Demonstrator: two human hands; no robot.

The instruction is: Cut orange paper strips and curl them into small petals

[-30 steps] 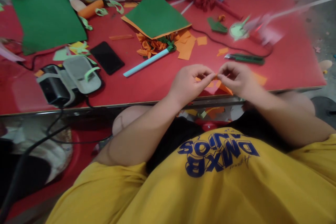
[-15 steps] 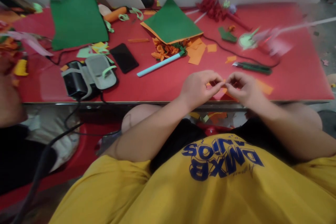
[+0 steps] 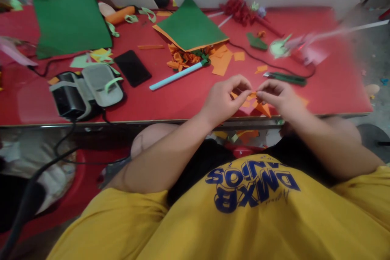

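Observation:
Just above the front edge of the red table, my left hand [image 3: 224,99] and my right hand [image 3: 278,95] face each other with thumbs and fingertips pinched. Between them is a small piece of orange paper [image 3: 253,94], one end in each pinch; its exact shape is too blurred to tell. Orange paper scraps [image 3: 263,109] and a pink one lie under the hands. Beyond my right hand lies a green utility knife [image 3: 286,78]. A light blue stick [image 3: 176,76] with a green end rests beyond my left hand, beside crumpled orange paper pieces [image 3: 179,57].
Green and orange paper sheets [image 3: 191,24] lie at the back middle, a larger green sheet [image 3: 71,20] at the left. A black phone [image 3: 133,68] and an open grey case [image 3: 102,85] with cables are left. A glue gun [image 3: 300,52], partly blurred, lies at the right.
My fingertips have moved slightly apart, and the orange paper now shows between them. The whole view has shifted right, and another person's arm at the left edge is out of sight.

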